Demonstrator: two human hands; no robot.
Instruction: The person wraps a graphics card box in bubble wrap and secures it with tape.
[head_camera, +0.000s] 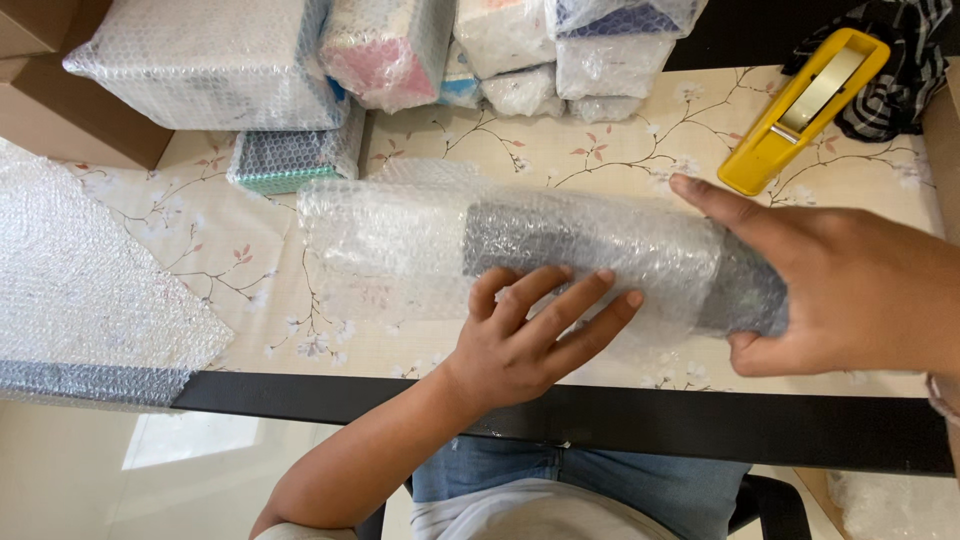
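A dark roll (610, 245) wrapped in soft, slippery bubble wrap (400, 235) lies on the table (620, 150), near the yellow tape holder (805, 95). The left hand (530, 335) presses flat on its middle. The right hand (830, 285) cups its end. It looks light and firm inside.

Bare tabletop (250, 260) left of roll; wrapped parcels (400, 60) crowding behind.
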